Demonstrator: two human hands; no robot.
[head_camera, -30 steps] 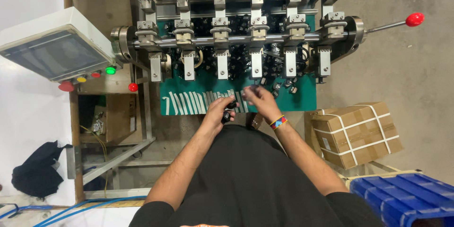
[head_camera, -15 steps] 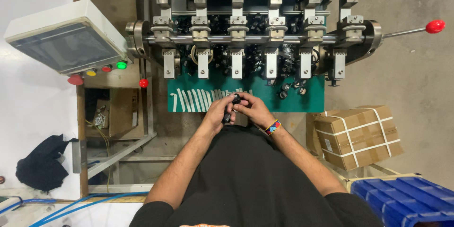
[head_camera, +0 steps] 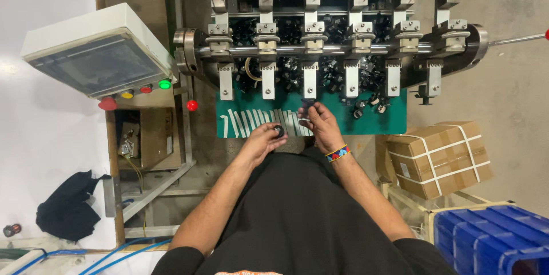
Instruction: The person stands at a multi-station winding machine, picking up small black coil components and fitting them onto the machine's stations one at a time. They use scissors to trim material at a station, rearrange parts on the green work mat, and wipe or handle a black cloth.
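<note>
left hand [head_camera: 264,138] gripping small black part [head_camera: 278,131], details unclear

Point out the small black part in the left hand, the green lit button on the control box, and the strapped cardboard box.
Small black round part [head_camera: 278,131], head view, on its top face.
Green lit button [head_camera: 164,84], head view, on its cap.
Strapped brown cardboard box [head_camera: 437,155], head view, on its top panel.

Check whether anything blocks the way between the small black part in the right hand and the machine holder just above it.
Nothing visible does. The right hand holds a small black part over the green mat, directly below the middle holder, with only open space between them. The left hand holds another black part lower down, off that line.
</note>
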